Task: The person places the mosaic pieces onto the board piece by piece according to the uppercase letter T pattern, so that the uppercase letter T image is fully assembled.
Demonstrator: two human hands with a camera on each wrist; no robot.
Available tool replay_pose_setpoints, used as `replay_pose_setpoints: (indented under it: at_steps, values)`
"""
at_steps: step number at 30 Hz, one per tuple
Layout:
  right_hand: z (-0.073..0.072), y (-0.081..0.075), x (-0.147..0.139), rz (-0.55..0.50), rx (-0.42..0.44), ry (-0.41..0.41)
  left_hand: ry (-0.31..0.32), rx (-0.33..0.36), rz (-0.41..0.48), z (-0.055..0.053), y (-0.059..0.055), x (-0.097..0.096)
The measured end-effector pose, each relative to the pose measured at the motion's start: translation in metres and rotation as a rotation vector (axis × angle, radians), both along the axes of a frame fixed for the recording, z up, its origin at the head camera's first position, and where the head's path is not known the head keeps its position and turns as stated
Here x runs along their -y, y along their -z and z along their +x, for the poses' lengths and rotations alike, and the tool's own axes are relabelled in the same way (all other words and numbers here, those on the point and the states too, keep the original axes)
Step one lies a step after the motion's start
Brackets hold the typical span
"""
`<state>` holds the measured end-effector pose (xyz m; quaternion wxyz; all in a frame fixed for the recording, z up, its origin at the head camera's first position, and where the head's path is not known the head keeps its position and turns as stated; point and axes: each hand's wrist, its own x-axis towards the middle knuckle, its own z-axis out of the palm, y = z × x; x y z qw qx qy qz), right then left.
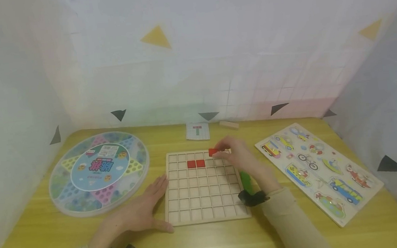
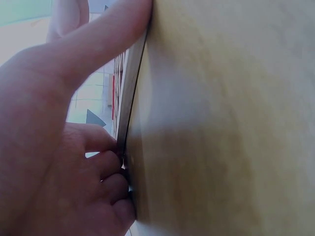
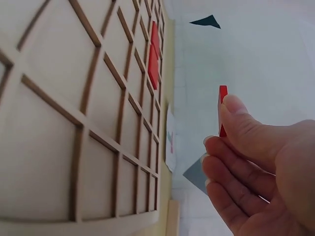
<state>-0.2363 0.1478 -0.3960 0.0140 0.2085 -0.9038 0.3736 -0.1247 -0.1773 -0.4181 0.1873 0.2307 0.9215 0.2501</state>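
Note:
A wooden grid board (image 1: 205, 191) lies on the table, divided into square cells. Two red square tiles (image 1: 196, 163) sit side by side in its second row from the back. My right hand (image 1: 237, 154) pinches another red tile (image 3: 223, 110) between thumb and fingers, above the board's back right part. In the right wrist view that tile is held on edge, apart from the grid. My left hand (image 1: 145, 209) rests on the table against the board's left edge, fingers extended and thumb spread to the near left corner.
Behind the board lie a pattern card (image 1: 197, 131) with a red and green T and a small wooden block (image 1: 229, 125). A round checkers-style game box (image 1: 99, 173) is at the left, a vehicle picture puzzle (image 1: 319, 172) at the right. Something green (image 1: 246, 182) lies beside the board.

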Motion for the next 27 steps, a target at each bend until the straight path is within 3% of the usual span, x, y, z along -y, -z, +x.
replay_pose_setpoints:
  at_steps: [16, 27]
  values:
    - [0.000, 0.018, 0.015, 0.044, 0.062, -0.026, -0.010, 0.006, -0.006, 0.000, -0.001, 0.000]
    - [-0.003, 0.027, 0.014, 0.053, 0.028, -0.034, -0.010, 0.003, -0.001, 0.000, -0.001, 0.000]
